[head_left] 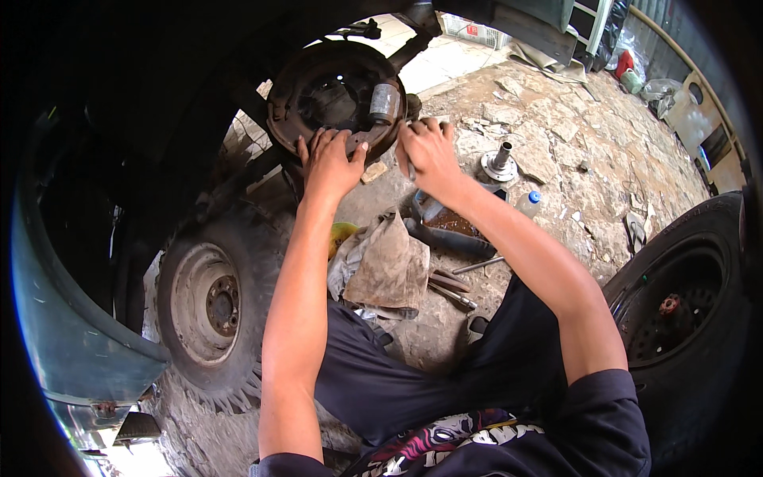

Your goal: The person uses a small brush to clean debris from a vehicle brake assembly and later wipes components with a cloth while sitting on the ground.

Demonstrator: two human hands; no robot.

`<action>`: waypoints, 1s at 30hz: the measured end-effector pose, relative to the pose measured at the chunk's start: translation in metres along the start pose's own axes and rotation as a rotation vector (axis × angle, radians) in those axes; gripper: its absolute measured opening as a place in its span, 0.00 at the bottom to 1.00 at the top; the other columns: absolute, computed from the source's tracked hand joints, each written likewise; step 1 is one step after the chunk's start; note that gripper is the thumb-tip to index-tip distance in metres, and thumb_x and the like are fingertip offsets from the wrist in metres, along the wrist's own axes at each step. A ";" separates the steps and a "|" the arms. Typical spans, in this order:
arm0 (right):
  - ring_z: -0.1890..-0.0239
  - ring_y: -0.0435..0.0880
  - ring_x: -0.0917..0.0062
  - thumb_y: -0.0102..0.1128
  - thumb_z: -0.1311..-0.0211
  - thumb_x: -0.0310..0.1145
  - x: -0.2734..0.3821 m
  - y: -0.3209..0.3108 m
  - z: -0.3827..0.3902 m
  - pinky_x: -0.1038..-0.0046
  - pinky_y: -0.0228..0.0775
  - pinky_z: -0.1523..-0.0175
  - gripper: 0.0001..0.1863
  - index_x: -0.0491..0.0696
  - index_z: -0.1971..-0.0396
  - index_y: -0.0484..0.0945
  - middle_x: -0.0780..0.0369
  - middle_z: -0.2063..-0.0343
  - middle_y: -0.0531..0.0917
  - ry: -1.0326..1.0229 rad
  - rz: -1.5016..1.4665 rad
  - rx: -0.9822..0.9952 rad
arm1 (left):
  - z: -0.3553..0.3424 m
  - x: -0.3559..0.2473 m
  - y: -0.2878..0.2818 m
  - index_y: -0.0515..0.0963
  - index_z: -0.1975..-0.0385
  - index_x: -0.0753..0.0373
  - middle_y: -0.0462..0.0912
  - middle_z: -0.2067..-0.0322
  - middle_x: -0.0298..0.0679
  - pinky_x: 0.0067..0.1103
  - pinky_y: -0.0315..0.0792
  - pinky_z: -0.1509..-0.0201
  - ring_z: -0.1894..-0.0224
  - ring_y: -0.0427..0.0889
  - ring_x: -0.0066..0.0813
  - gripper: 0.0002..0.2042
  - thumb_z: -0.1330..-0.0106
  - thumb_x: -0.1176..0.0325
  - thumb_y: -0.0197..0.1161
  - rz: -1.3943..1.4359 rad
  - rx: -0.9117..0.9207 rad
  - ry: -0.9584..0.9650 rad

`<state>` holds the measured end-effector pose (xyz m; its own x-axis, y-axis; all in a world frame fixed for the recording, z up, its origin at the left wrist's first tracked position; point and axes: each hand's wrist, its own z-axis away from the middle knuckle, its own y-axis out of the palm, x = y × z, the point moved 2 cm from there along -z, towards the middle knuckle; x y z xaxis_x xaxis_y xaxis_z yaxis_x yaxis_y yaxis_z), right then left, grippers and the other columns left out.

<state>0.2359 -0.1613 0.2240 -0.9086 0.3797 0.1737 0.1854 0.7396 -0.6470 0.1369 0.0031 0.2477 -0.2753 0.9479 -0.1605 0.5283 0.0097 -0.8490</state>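
A round, rusty brake backing plate hangs under the vehicle ahead of me. My left hand lies on its lower edge, fingers spread over the curved brake shoe and thumb apart. At the plate's right edge, my right hand is closed, with the fingers bent together. A thin greyish edge shows below those fingers, but what they hold is mostly hidden. Just above, between the hands, a silver cylinder like a small can sits against the plate's right side.
Below lie a dirty cloth, a cut container of brown liquid and several hand tools. A metal hub spindle and a blue-capped bottle stand to the right. Wheels flank me at left and right.
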 end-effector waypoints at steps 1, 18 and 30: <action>0.59 0.76 0.59 0.60 0.47 0.31 -0.012 0.000 -0.006 0.56 0.59 0.55 0.16 0.40 0.58 0.77 0.54 0.69 0.80 -0.002 0.031 -0.031 | -0.002 -0.003 0.000 0.79 0.49 0.62 0.78 0.45 0.44 0.49 0.45 0.26 0.35 0.68 0.43 0.23 0.35 0.50 0.60 0.006 0.002 0.007; 0.58 0.76 0.55 0.60 0.50 0.30 -0.032 -0.004 -0.012 0.53 0.59 0.56 0.12 0.41 0.65 0.75 0.53 0.68 0.79 -0.038 -0.044 -0.004 | 0.001 0.000 0.002 0.77 0.47 0.64 0.78 0.46 0.44 0.49 0.43 0.26 0.35 0.68 0.44 0.25 0.37 0.51 0.62 0.056 -0.007 0.060; 0.59 0.78 0.57 0.59 0.50 0.28 -0.011 0.000 -0.005 0.52 0.63 0.54 0.15 0.40 0.61 0.76 0.54 0.68 0.80 0.049 0.062 0.237 | 0.001 -0.001 -0.002 0.77 0.47 0.63 0.78 0.45 0.44 0.49 0.44 0.26 0.35 0.68 0.43 0.25 0.37 0.52 0.61 0.044 0.029 0.042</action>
<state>0.2478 -0.1622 0.2259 -0.8779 0.4511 0.1609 0.1414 0.5652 -0.8127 0.1351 0.0013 0.2488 -0.2179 0.9598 -0.1771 0.5159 -0.0408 -0.8557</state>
